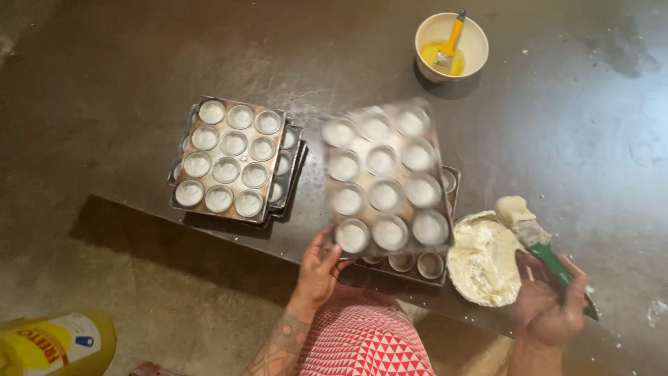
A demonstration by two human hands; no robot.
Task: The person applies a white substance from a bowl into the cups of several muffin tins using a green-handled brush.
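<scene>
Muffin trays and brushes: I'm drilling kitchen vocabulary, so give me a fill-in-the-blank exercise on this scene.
1. The left hand grips the blurred muffin tray by its near ___.
2. The right hand holds a brush with a ___ handle.
3. The yellow-handled brush stands in a ___.

Missing words: corner; green; bowl

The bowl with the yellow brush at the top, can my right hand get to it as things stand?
Probably not right away. The right hand is closed around a green-handled brush beside the dish of white paste. The bowl sits far across the table, though nothing stands in between.
</scene>
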